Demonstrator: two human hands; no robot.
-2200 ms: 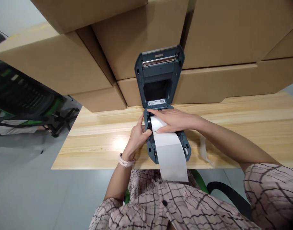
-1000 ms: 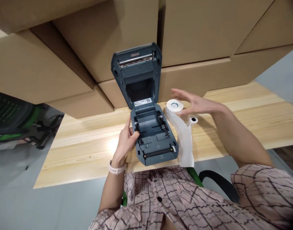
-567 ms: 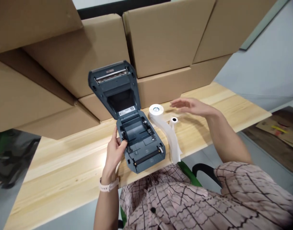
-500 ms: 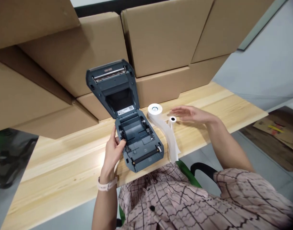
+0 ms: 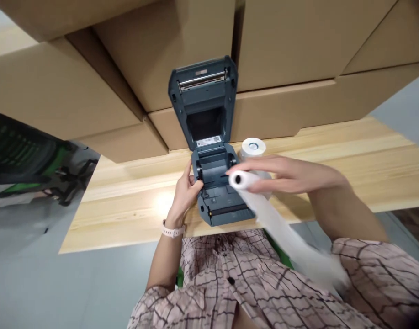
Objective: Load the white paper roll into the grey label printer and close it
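A dark grey label printer (image 5: 226, 201) lies on the table with its lid (image 5: 205, 103) raised. My left hand (image 5: 186, 194) grips the printer's left side, thumb on the edge of the open bay. Over the right side of the bay, my right hand (image 5: 281, 173) holds a small white paper roll (image 5: 241, 180) between thumb and fingers. Its dark core faces me, and a long loose strip (image 5: 284, 235) trails down toward my lap, its end blurred. Behind that hand stands a larger white label roll (image 5: 253, 146), its lower part partly hidden.
Large cardboard boxes (image 5: 284, 41) are stacked along the back of the wooden table (image 5: 120, 196), close behind the raised lid. A black and green chair (image 5: 34, 155) stands off to the left. The table's front edge runs just before my body.
My right hand has taken hold of the small paper roll and lifted it leftward over the printer, its strip trailing. My left hand stays on the printer. The camera view has shifted.
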